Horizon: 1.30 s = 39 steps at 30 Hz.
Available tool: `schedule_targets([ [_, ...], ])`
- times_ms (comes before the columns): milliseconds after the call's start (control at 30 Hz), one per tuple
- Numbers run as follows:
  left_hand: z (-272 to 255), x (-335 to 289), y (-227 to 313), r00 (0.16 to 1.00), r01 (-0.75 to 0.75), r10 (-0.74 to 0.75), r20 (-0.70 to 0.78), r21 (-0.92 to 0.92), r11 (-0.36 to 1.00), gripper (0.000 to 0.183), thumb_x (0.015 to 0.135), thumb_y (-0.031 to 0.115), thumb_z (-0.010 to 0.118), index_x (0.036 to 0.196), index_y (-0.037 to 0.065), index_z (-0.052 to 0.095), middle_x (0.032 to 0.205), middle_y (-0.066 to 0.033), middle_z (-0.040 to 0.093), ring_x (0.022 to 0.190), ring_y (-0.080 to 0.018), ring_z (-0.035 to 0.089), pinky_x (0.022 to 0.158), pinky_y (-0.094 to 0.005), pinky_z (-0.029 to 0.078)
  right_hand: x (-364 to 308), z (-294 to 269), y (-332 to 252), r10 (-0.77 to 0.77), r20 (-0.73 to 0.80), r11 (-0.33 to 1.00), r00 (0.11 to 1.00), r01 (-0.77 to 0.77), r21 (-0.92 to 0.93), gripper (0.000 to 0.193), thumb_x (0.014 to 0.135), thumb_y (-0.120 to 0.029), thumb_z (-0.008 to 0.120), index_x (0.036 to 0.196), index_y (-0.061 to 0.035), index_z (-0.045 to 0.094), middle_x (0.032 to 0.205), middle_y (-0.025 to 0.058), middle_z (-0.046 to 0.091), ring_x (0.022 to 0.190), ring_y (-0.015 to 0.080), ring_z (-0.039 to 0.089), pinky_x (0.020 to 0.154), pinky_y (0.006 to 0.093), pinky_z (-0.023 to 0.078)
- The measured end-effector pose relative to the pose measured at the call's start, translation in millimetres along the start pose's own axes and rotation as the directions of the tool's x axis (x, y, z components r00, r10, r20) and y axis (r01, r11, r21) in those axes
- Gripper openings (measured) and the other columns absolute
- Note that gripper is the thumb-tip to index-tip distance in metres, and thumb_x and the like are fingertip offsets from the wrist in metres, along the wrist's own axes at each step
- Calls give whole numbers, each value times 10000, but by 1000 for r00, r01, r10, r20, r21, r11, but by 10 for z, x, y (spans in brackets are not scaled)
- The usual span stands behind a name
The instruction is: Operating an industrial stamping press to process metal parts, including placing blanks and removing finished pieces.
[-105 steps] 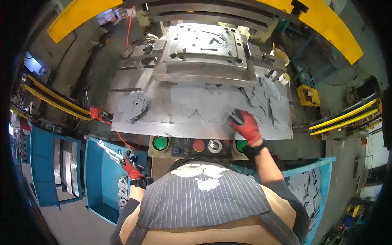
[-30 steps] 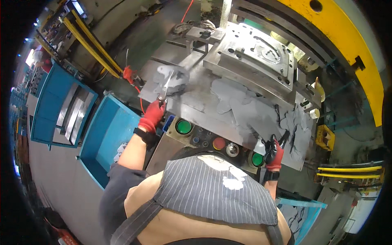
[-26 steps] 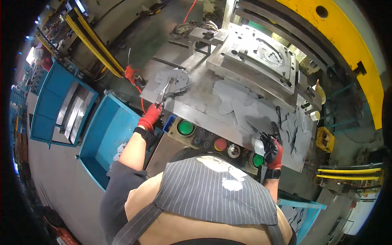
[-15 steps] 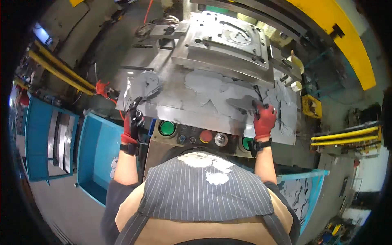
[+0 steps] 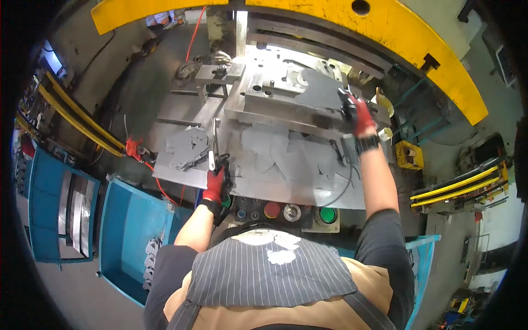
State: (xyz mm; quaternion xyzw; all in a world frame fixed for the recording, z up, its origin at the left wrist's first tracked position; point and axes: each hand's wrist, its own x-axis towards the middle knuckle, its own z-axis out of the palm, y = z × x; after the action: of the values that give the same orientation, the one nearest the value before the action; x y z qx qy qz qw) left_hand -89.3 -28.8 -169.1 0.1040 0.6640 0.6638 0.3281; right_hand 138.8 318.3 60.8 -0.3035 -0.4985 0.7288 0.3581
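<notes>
My right hand (image 5: 357, 114), in a red and black glove, grips the edge of a thin grey metal sheet piece (image 5: 318, 91). That piece reaches over the right part of the steel die (image 5: 269, 103) on the press. My left hand (image 5: 218, 180), gloved alike, is closed around a slim metal tool (image 5: 215, 137) that looks like tongs and points away from me. Beside that tool lies a small pile of grey sheet pieces (image 5: 186, 144). More grey sheet pieces (image 5: 267, 144) are spread over the metal table between my hands.
A control panel with a red button (image 5: 271, 209) and a green button (image 5: 327, 215) lines the table's near edge. Blue bins (image 5: 129, 220) stand at the left. The yellow press frame (image 5: 407, 27) arches over the far side. A yellow crate (image 5: 408, 155) sits at the right.
My right hand has moved from the table forward to the die, carrying a grey sheet piece. My left hand has shifted right, and its tool now points forward.
</notes>
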Motion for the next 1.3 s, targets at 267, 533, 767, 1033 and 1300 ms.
schedule_targets([
  [267,300,67,70,981,-196,196,-5,41,980,152,767,156,596,823,16,577,621,-2,549,523,-73,472,473,-240,380,2333,-540,198,-176,56,679,983,162,-716,240,729,-238,543,761,-6,598,675,60,591,611,159,541,550,303,413],
  [533,49,110,-156,995,-94,95,-8,54,994,181,763,188,616,794,25,545,652,-2,535,533,-75,457,474,-240,382,2221,-46,271,-39,221,213,975,224,-951,378,711,-392,536,785,-33,624,748,146,609,700,272,593,609,343,441],
  [767,25,48,-77,997,-37,41,64,-67,997,166,789,171,578,866,32,532,659,-20,534,483,-115,491,405,-265,428,1406,739,-23,-163,189,-324,968,129,-937,361,627,-310,694,816,-10,623,779,161,618,705,245,605,629,329,468],
  [1033,-63,256,-369,996,-85,85,-10,14,996,216,751,186,613,844,-6,575,674,-47,575,567,-108,507,505,-252,404,1031,1134,127,-308,488,-581,817,244,-776,213,620,-240,638,768,-87,647,785,125,623,698,257,608,650,356,478],
  [1300,-71,321,-510,996,7,11,93,-194,981,187,763,181,611,831,17,552,652,-19,538,558,-97,469,501,-254,388,1090,855,413,-148,208,-259,967,165,-952,410,781,-412,393,997,-117,578,1111,115,524,1110,374,392,943,514,228],
])
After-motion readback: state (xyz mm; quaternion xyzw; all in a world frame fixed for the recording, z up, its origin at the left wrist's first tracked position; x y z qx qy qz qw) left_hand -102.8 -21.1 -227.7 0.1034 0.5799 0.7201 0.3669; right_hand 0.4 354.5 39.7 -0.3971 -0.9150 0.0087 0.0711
